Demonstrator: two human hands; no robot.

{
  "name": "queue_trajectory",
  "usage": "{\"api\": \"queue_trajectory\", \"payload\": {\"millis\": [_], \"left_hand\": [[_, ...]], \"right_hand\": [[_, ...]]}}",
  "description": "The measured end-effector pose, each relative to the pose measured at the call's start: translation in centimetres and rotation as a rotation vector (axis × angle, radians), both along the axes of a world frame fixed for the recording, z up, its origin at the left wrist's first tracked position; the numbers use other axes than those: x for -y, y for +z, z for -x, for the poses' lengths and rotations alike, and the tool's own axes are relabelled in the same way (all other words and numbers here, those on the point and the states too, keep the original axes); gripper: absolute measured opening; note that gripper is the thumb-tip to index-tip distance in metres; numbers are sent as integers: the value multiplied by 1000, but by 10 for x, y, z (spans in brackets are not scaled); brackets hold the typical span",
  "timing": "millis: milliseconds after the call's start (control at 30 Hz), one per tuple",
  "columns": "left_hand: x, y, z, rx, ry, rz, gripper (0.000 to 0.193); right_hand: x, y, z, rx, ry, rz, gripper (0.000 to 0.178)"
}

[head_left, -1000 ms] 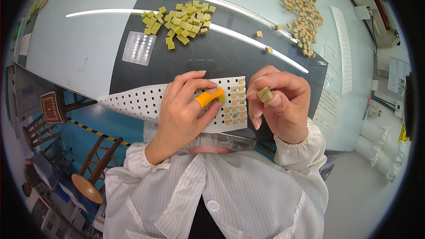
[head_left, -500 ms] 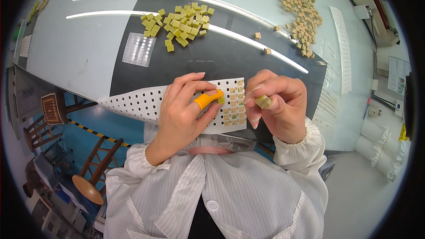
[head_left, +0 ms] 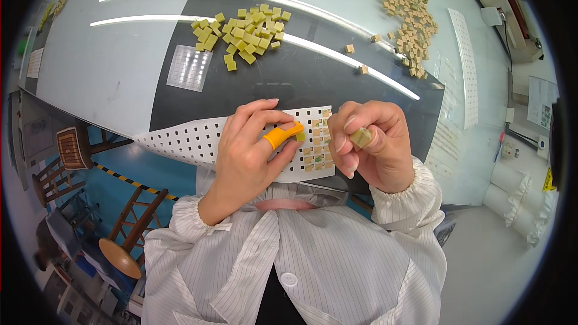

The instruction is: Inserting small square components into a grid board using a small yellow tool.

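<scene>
My left hand (head_left: 250,141) lies over a white sheet with rows of square holes (head_left: 186,139), an orange finger cot (head_left: 278,136) on its index finger. Between that fingertip and the thumb is a yellow-green block (head_left: 301,136), pinched just above or on the sheet; which one I cannot tell. My right hand (head_left: 379,144) is raised by the sheet's right end, closed in a pinch on a small wooden block with a greenish face (head_left: 362,137). Along that right end, small tan wooden pieces (head_left: 318,150) sit in rows, a few with green marks.
A pile of yellow-green blocks (head_left: 250,33) lies on the dark mat (head_left: 241,93), beside a clear gridded sheet (head_left: 188,67). Farther right is a heap of tan wooden cubes (head_left: 415,30), with a few strays nearby. Another perforated white strip (head_left: 463,66) lies at the table's right. Wooden stools (head_left: 129,235) stand at lower left.
My right hand has shifted slightly, and the block in its fingertips has turned and moved a little to the right. My left hand looks unmoved.
</scene>
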State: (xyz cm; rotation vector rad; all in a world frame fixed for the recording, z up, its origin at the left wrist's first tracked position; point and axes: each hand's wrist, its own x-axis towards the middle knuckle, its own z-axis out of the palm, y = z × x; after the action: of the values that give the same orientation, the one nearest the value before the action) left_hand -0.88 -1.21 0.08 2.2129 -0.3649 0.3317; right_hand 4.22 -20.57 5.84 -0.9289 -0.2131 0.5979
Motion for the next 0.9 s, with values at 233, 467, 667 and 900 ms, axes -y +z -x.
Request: {"api": "queue_trajectory", "payload": {"millis": [233, 467, 667, 900], "left_hand": [[-1, 0, 0, 1, -5, 0, 22], [-1, 1, 1, -31, -11, -18, 27], [-1, 0, 2, -34, -7, -13, 27], [0, 0, 1, -27, -7, -17, 27]], "right_hand": [[2, 9, -5, 58, -82, 217, 20], [11, 1, -17, 560, -333, 1076, 9], [19, 0, -25, 156, -202, 737, 14], [16, -1, -22, -272, -17, 235, 22]]}}
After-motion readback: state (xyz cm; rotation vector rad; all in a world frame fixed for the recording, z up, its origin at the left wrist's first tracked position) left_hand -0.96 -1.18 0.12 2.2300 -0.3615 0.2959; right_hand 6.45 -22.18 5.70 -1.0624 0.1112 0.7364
